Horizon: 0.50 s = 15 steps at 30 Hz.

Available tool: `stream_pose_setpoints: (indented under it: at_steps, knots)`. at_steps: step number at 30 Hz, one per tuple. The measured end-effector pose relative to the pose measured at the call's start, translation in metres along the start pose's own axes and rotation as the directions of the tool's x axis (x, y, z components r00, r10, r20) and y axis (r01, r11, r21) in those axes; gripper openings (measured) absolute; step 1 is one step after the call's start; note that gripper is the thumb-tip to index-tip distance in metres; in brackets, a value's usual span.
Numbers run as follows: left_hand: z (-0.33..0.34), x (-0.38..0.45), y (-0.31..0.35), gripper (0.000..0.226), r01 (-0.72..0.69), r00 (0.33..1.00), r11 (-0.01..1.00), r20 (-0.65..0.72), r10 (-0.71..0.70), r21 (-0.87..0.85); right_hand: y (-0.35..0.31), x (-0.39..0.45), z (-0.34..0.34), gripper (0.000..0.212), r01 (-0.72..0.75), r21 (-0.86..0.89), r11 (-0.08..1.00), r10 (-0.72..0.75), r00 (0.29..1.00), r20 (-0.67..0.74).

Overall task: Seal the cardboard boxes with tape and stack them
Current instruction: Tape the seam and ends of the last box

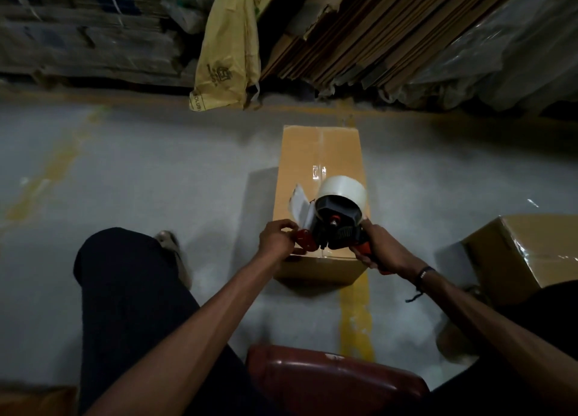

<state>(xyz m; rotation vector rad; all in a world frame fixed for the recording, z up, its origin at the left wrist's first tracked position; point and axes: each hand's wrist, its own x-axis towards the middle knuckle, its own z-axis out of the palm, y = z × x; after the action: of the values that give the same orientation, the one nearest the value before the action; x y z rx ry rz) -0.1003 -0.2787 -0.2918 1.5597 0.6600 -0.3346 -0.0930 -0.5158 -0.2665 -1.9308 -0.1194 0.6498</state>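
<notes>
Much of the scene is dim and blurred: the stacked flattened cardboard (359, 34) along the top of the frame runs off the upper edge, the print on the yellow bag (228, 46) hanging at top centre cannot be read, and a second cardboard box (528, 253) at the right edge is cut off by the frame and partly covered by the person's dark-clad leg. A dark red seat (334, 381) at the bottom centre is hidden in part by both forearms. The long cardboard box (319, 165) lies on the grey floor (140, 171) in the middle of the frame, its near end just under both hands; a strip of clear tape glints along its top seam. The right hand (380, 250), right of centre, is curled round the orange handle of the tape dispenser (337, 218), which is held over the box's near end with its pale roll uppermost. The left hand (276, 239), just left of the dispenser, pinches at its red front roller, where a loose tongue of tape stands up. Whether the dispenser touches the box cannot be told.
</notes>
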Motion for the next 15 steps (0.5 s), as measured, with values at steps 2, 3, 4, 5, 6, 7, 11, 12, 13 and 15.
stream_pose_setpoints:
  at_steps: [2, 3, 4, 5, 6, 7, 11, 12, 13, 15]
  knots:
    - [-0.001, 0.010, -0.012, 0.027, -0.016, 0.999, 0.997, -0.048, 0.020, 0.073, 0.005, 0.010, 0.002, 0.082, 0.004, -0.034, 0.999, -0.004, 1.000, 0.009]
    - [-0.003, 0.016, -0.017, 0.032, -0.013, 0.997, 0.996, -0.072, 0.020, 0.092, 0.008, 0.015, 0.002, 0.084, 0.007, -0.054, 0.999, -0.005, 1.000, 0.021]
    - [-0.005, 0.024, -0.023, 0.038, -0.015, 0.995, 0.994, -0.097, 0.026, 0.111, 0.014, 0.022, 0.003, 0.087, 0.001, -0.072, 0.997, 0.001, 0.999, 0.038]
    - [-0.007, 0.032, -0.029, 0.041, -0.022, 0.994, 0.990, -0.106, 0.037, 0.138, 0.020, 0.028, 0.005, 0.090, -0.007, -0.086, 0.996, 0.012, 0.998, 0.054]
    - [-0.008, 0.039, -0.033, 0.041, -0.017, 0.994, 0.986, -0.105, 0.035, 0.165, 0.026, 0.035, 0.007, 0.093, -0.013, -0.100, 0.995, 0.020, 0.998, 0.066]
    - [-0.011, 0.045, -0.037, 0.036, -0.003, 0.994, 0.984, -0.109, 0.023, 0.178, 0.030, 0.041, 0.009, 0.095, -0.013, -0.114, 0.993, 0.022, 0.997, 0.076]
    - [-0.046, 0.066, -0.062, 0.011, 0.040, 0.966, 0.985, -0.259, 0.005, 0.166, 0.042, 0.065, 0.006, 0.088, -0.013, -0.175, 0.985, 0.026, 0.997, 0.072]
    - [-0.057, 0.072, -0.072, 0.016, 0.044, 0.960, 0.981, -0.279, 0.010, 0.187, 0.047, 0.066, 0.001, 0.087, -0.026, -0.183, 0.983, 0.038, 0.998, 0.059]
    - [-0.066, 0.076, -0.078, 0.018, 0.034, 0.961, 0.979, -0.276, 0.024, 0.202, 0.054, 0.065, -0.004, 0.088, -0.040, -0.187, 0.982, 0.050, 0.998, 0.050]
    - [-0.074, 0.086, -0.090, 0.018, 0.030, 0.970, 0.970, -0.242, 0.030, 0.241, 0.069, 0.061, -0.011, 0.089, -0.066, -0.201, 0.977, 0.075, 0.996, 0.040]
